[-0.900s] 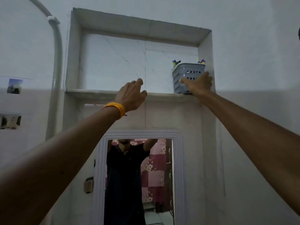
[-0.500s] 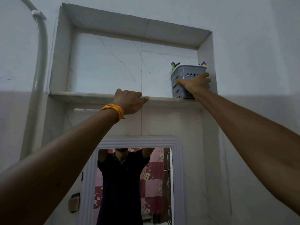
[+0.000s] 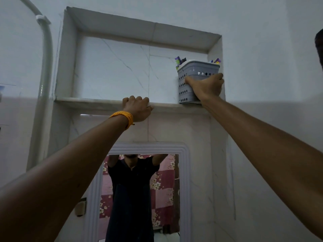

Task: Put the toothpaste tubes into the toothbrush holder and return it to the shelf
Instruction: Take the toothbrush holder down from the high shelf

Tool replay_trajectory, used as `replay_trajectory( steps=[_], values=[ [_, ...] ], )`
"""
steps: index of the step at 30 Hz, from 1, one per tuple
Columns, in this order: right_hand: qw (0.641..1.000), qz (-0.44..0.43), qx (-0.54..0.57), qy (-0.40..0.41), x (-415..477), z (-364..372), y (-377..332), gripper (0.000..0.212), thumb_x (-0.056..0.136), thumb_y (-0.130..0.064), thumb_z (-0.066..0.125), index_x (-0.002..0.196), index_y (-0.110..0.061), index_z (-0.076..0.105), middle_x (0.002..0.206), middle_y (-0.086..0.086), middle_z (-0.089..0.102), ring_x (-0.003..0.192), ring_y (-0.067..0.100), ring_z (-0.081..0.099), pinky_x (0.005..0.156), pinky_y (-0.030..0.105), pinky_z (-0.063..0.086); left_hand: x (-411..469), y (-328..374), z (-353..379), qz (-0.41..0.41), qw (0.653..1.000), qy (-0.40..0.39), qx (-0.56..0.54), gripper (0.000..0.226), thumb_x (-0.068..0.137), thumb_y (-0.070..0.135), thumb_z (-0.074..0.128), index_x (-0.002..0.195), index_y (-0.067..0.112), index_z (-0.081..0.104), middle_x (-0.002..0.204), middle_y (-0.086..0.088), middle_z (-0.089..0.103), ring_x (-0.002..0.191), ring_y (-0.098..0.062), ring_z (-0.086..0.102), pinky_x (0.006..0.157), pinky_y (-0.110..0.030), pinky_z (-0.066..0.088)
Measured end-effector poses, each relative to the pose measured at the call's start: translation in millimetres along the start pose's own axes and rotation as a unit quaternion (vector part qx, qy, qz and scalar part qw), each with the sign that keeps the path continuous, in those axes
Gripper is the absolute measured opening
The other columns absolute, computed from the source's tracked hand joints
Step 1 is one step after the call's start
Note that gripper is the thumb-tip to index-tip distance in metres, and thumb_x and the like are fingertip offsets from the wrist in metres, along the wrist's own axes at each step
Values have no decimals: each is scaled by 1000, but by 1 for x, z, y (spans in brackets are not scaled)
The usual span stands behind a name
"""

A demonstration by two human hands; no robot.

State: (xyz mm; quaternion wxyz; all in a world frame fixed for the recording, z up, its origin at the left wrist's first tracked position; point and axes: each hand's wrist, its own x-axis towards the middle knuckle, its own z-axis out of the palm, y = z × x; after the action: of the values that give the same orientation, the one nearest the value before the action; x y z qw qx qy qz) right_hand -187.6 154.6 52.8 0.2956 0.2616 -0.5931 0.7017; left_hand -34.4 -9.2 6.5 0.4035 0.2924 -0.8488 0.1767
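**Holder on the niche shelf, both hands raised**

In the head view, at the right end of the recessed marble shelf (image 3: 90,100), we see the toothbrush holder (image 3: 193,71). It is a grey plastic basket with a rolled rim and rows of round holes in its walls, and it stands upright on the ledge beside the niche's right wall. Purple, green and dark tips (image 3: 178,60) project above its rim at both back corners; we cannot tell which are tubes. No brand, label or writing is legible on it.

Our right hand (image 3: 207,87) is wrapped around the holder's front lower wall, fingers curled onto it. Our left hand (image 3: 138,108), with an orange wristband (image 3: 123,117), is clenched over the shelf's front edge. Below hangs a white-framed mirror (image 3: 185,180).
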Motion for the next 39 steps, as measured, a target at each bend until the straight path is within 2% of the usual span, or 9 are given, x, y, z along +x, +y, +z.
replay_trajectory(
  steps=[6,10,15,20,23,26,31,35,39],
  values=[
    [998,-16,61,-7,-35,-31,-3,105,61,-52,89,141,-7,38,139,9,49,128,32,54,105,51,51,-39,11,-2,34,995,22,-86,56,97,42,50,143,13,40,145,-15,44,137,-36,35,116,-48,25],
    [994,-20,103,-35,-70,-56,19,103,58,-47,93,138,-8,41,134,8,52,122,26,58,101,45,56,-88,20,12,53,986,49,-149,61,96,37,55,148,13,36,153,-13,40,142,-33,33,116,-49,33],
    [992,-12,103,-79,-142,-86,82,114,43,-57,93,136,-12,45,132,3,58,118,19,62,97,42,60,-165,22,52,6,977,-32,-211,54,97,37,52,145,15,37,149,-14,44,138,-35,38,111,-48,37],
    [985,13,91,-143,-236,-118,167,106,57,-32,103,141,-6,44,136,5,59,119,15,60,87,10,54,-251,22,109,-23,968,-116,-220,64,85,54,41,140,21,42,141,-9,53,126,-31,51,101,-51,47],
    [980,61,75,-173,-294,-134,219,106,56,-27,103,142,-7,45,136,3,61,118,15,61,94,25,54,-310,31,136,-66,954,-174,-237,58,93,38,55,144,13,40,143,-15,52,127,-34,51,102,-49,47],
    [973,115,49,-194,-351,-150,265,108,55,-27,104,143,-9,44,131,-4,59,117,12,59,96,24,52,-366,36,165,-98,938,-223,-246,58,95,32,59,145,12,39,142,-15,53,125,-32,54,103,-47,48],
    [951,199,24,-234,-439,-179,330,105,55,-19,104,140,-8,43,127,-4,58,113,12,60,84,4,48,-453,32,205,-168,911,-287,-242,53,94,28,62,141,11,44,141,-13,55,125,-31,55,102,-39,44],
    [934,241,-12,-262,-498,-192,368,107,53,-19,104,140,-7,43,129,-2,59,115,13,59,95,24,52,-510,20,234,-205,883,-360,-222,53,93,27,62,140,9,46,141,-16,54,126,-33,54,101,-39,43],
    [922,279,-28,-268,-545,-193,397,104,52,-17,104,136,-9,44,126,-6,57,113,8,59,97,26,53,-557,6,262,-222,858,-416,-205,49,94,26,61,138,9,48,141,-16,55,124,-34,55,101,-39,43]
  ],
)
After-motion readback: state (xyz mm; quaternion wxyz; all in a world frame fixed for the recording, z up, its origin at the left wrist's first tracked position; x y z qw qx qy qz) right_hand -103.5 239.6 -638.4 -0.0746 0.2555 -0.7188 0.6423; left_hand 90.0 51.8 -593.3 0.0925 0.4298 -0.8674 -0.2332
